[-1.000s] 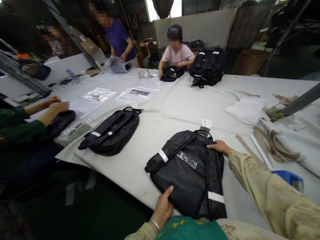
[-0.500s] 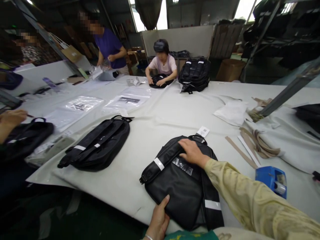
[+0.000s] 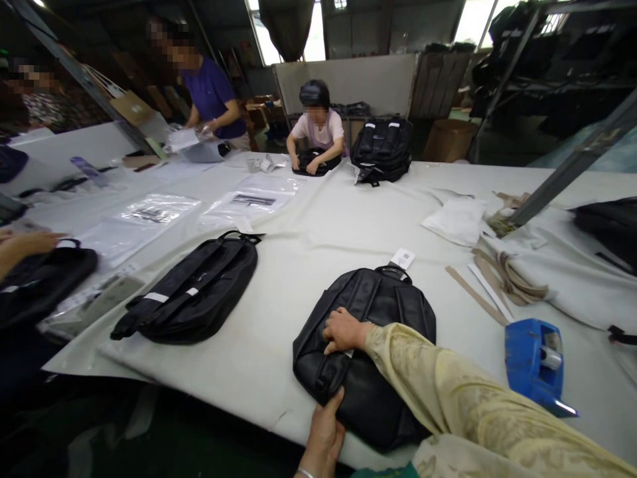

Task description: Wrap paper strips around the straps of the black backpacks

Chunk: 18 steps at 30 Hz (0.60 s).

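Observation:
A black backpack (image 3: pixel 383 398) lies on the white-covered table in front of me, shoulder straps up. My left hand (image 3: pixel 324 430) pinches its near-left bottom edge, thumb on top and the other fingers partly hidden below. Across the back panel, my right hand (image 3: pixel 344 330) has its fingers curled over a padded shoulder strap (image 3: pixel 365 295), just above the strap's buckle end. A white paper tag (image 3: pixel 402 258) sticks out by the top handle. The right-hand strap is partly covered by my yellow sleeve.
Another black backpack (image 3: pixel 194 292) lies to the left. A blue tape dispenser (image 3: pixel 530 358) stands at the right, near beige strips (image 3: pixel 522 282). Clear plastic bags (image 3: pixel 253 199) lie further back. Across the table, a person (image 3: pixel 318 129) handles a black item beside stacked backpacks (image 3: pixel 382 149). A co-worker's hand (image 3: pixel 30 245) shows at far left.
My right hand has moved down and left from the bag's top, and the left strap now lies inward over the back panel. My left hand still holds the bottom edge.

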{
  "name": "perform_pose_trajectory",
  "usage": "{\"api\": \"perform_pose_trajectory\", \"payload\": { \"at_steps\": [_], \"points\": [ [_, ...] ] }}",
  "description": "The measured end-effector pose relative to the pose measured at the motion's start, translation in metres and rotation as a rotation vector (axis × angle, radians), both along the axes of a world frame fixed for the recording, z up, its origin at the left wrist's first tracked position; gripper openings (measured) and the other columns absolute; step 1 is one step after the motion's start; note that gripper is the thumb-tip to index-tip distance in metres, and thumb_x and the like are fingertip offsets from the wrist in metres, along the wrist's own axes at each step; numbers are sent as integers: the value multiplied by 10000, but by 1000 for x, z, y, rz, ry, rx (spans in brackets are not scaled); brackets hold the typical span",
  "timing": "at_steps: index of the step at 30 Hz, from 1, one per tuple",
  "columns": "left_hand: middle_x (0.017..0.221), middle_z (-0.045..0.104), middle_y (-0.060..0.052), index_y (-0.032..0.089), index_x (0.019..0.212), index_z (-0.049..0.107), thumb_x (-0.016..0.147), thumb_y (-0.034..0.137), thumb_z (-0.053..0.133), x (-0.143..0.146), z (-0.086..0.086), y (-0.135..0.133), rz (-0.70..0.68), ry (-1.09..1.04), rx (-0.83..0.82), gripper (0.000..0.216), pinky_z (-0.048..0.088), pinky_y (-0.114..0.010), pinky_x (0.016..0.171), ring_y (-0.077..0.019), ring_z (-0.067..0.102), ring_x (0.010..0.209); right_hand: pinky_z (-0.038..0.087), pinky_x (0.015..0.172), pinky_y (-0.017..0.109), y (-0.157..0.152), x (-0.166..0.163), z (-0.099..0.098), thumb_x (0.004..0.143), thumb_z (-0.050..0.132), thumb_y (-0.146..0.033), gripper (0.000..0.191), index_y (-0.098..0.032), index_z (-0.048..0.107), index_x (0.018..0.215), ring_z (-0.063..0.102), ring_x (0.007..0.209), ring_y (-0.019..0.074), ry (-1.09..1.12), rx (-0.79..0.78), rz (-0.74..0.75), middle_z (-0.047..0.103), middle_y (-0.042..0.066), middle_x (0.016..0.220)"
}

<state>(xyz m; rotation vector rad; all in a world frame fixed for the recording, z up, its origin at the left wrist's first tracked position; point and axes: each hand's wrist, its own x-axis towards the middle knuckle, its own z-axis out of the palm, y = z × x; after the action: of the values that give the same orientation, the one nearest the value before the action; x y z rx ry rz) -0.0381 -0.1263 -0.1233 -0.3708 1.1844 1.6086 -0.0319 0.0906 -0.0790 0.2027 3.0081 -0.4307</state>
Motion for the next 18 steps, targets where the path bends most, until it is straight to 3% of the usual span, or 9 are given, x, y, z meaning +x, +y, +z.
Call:
{"api": "perform_pose_trajectory", "payload": {
  "at_steps": [3, 6, 8, 11, 14, 16, 18],
  "points": [
    [1244, 675, -119, 196, 1310, 566, 767, 125, 725, 0, 12, -4, -67, -32, 73, 570, 476, -449, 1045, -287, 595, 1201, 285, 1008, 521, -7, -1, -7, 737, 682, -654, 567, -225, 669, 1107, 463, 1150, 307, 87, 10, -140, 618, 104, 1174],
    [1312, 631, -131, 205, 1338, 544, 844, 318, 671, 2, 22, -3, -76, -79, 133, 523, 489, -448, 1031, -288, 572, 1230, 218, 1059, 584, -19, 6, -9, 761, 684, -615, 614, -212, 604, 1217, 357, 1281, 348, 145, 26, -243, 538, 128, 1319],
    [1326, 619, -143, 193, 1334, 547, 851, 426, 643, 2, 25, 2, -71, -92, 75, 545, 513, -443, 1003, -293, 580, 1220, 224, 1065, 591, -28, 14, -5, 812, 666, -540, 564, -206, 572, 1257, 323, 1321, 352, 155, 20, -289, 494, 139, 1379],
    [1328, 610, -172, 147, 1297, 573, 823, 425, 678, 2, 24, 12, -67, -72, -54, 560, 549, -422, 954, -300, 602, 1191, 272, 1073, 552, -39, 39, 6, 846, 644, -446, 565, -216, 501, 1342, 306, 1357, 336, 211, -21, -376, 407, 139, 1472],
    [1333, 600, -191, 113, 1260, 597, 832, 412, 672, 0, 20, 14, -87, -70, -71, 527, 560, -409, 936, -302, 596, 1199, 293, 1097, 510, -40, 96, 16, 859, 613, -379, 588, -200, 451, 1394, 292, 1383, 321, 343, -20, -643, 359, 143, 1512],
    [1354, 587, -179, 125, 1256, 603, 832, 407, 676, -1, 16, 11, -121, -63, -42, 515, 556, -409, 943, -298, 581, 1219, 316, 1094, 507, -42, 153, 17, 866, 579, -350, 579, -154, 449, 1395, 338, 1361, 323, 382, -26, -916, 397, 181, 1476],
    [1386, 564, -159, 151, 1268, 599, 825, 404, 685, -3, 12, 8, -147, -53, -17, 517, 550, -417, 953, -293, 564, 1240, 402, 1014, 512, -52, 210, 13, 839, 594, -397, 601, -101, 482, 1350, 453, 1267, 345, 288, -160, -1229, 498, 229, 1365]
  ]
}}
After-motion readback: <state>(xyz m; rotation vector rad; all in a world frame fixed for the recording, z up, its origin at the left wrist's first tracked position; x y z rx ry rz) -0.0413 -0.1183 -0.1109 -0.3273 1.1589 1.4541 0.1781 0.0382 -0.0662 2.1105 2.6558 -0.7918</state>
